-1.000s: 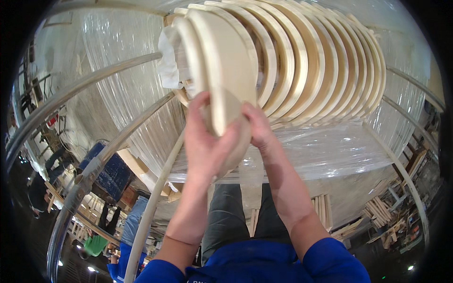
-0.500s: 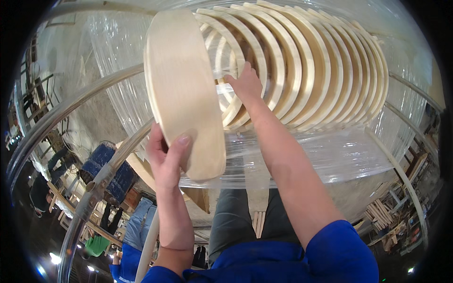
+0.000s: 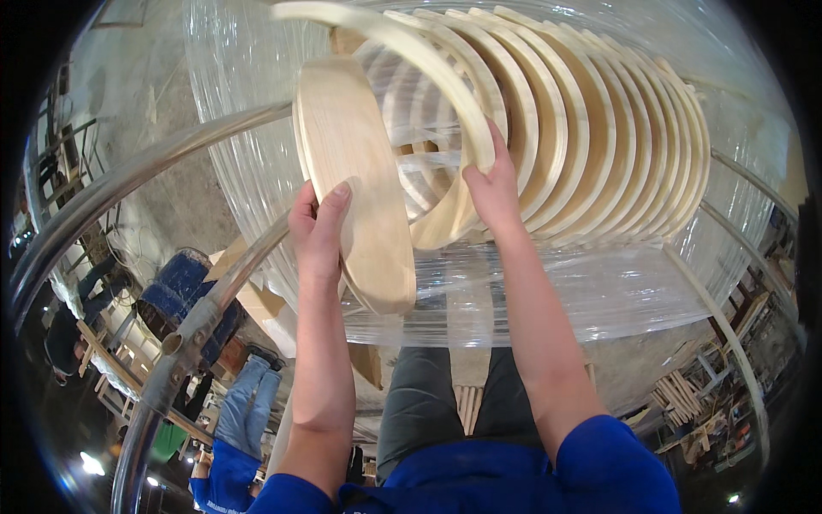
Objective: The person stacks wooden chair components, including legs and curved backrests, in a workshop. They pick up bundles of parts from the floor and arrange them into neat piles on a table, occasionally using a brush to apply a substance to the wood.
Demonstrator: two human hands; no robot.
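My left hand (image 3: 321,227) grips the edge of a pale curved plywood piece (image 3: 364,180), thumb on its broad face and fingers behind the edge. The piece stands on end at the left of a row of similar curved plywood pieces (image 3: 591,128). My right hand (image 3: 497,184) is closed on the edge of another curved plywood piece (image 3: 441,73), which leans away from the row, its top end reaching up and left, slightly blurred. Its thumb is in front; the fingertips are mostly hidden behind the wood.
Clear stretch film (image 3: 548,287) covers the surface under the row. A bent metal rail (image 3: 163,171) curves round on the left. Beyond it are a blue barrel (image 3: 184,295) and a person in a blue shirt and jeans (image 3: 244,411). Wooden sticks (image 3: 681,398) lie at lower right.
My right hand has closed on a plywood piece, whose top now tilts left, away from the row. My left hand has shifted up, and its piece has moved a little right, its top lower.
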